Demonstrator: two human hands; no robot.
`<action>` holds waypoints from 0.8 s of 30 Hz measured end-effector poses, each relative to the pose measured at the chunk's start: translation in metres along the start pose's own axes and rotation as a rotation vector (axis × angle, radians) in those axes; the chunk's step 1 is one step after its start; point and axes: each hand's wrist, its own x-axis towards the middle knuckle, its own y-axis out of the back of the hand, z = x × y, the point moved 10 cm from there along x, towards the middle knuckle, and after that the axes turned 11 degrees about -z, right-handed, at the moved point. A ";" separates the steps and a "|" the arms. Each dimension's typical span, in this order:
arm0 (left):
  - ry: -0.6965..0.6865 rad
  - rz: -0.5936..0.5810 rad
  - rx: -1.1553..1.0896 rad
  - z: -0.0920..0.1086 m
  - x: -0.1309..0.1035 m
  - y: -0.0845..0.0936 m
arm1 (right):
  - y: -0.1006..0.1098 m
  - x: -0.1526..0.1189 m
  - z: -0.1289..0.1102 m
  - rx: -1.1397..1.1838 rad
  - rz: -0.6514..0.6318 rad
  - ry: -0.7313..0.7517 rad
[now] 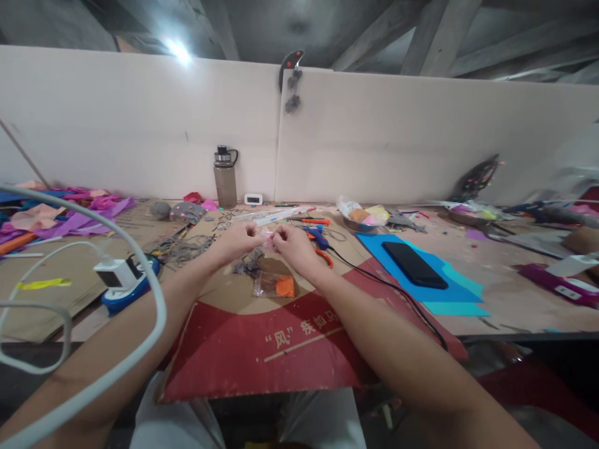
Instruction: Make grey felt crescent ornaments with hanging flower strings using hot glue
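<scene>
Over the cardboard sheet [243, 305], my left hand [241, 239] and my right hand [294, 248] are close together, both closed with fingertips pinched. Between them shows a small clear plastic bag [267, 239] with something pink in it; the fingers cover much of it. Just below lies another clear bag [264, 287] holding an orange piece [285, 286]. Dark grey scraps [249, 264] lie near my left wrist. Beside my right hand is a blue glue gun [319, 237], its black cord running right, and orange-handled scissors [324, 258].
A black phone [414, 265] rests on blue sheets [374, 249] at the right. A bottle [225, 178] and a small white clock [253, 199] stand by the partition. A white cable [156, 280] loops across the left foreground, near a blue power strip [131, 293].
</scene>
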 end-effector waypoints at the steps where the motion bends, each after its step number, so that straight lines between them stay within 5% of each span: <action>1: -0.008 0.028 0.089 0.003 -0.001 0.002 | 0.002 -0.002 -0.006 -0.067 0.024 0.032; 7: 0.001 0.106 0.235 0.007 -0.004 0.010 | -0.003 -0.015 -0.040 -0.364 0.026 0.274; 11: -0.073 0.120 0.160 0.010 -0.003 0.010 | -0.010 -0.011 -0.039 -0.484 -0.025 0.289; 14: -0.146 0.087 -0.050 0.011 -0.002 0.007 | -0.007 -0.008 -0.037 -0.405 -0.042 0.271; 19: -0.063 0.332 -0.261 -0.013 -0.005 0.030 | 0.023 -0.004 -0.018 0.000 0.118 0.143; 24: 0.123 -0.089 -0.712 -0.032 0.007 -0.020 | 0.017 0.004 0.007 0.274 0.072 0.021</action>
